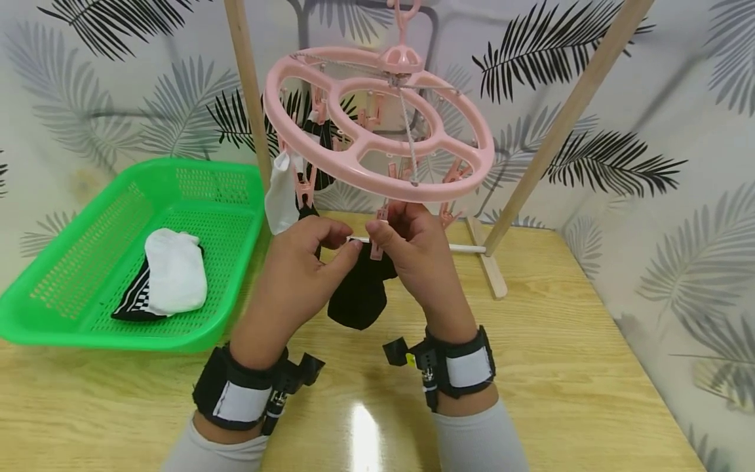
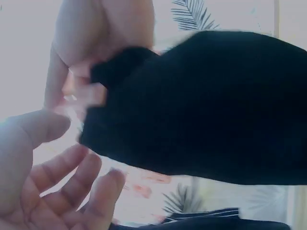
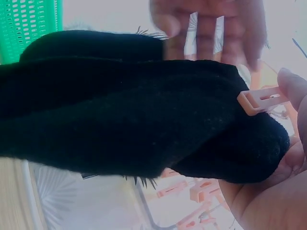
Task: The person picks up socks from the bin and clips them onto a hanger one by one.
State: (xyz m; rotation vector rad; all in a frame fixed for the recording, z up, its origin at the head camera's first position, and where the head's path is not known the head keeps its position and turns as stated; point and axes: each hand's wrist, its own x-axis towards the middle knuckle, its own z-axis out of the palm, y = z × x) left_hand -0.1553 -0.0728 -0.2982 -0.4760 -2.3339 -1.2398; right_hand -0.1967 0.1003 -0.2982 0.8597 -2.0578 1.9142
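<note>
A black sock (image 1: 358, 295) hangs from a pink clothespin (image 1: 377, 241) under the front rim of a round pink drying hanger (image 1: 368, 174). My right hand (image 1: 421, 255) pinches this clothespin between thumb and fingers, close below the ring. In the right wrist view the jaws of the clothespin (image 3: 259, 100) bite on the folded end of the black sock (image 3: 120, 115). My left hand (image 1: 301, 269) is beside the sock's upper left edge. Its thumb and fingers (image 2: 81, 172) are spread apart there, with nothing between them in the left wrist view.
A green basket (image 1: 236, 262) on the left holds a white sock (image 1: 175, 270) and a black-and-white patterned piece (image 1: 132, 295). A white sock (image 1: 282, 196) hangs at the hanger's left. Wooden poles (image 1: 566, 131) rise on both sides, joined low by a white rod (image 1: 466, 248).
</note>
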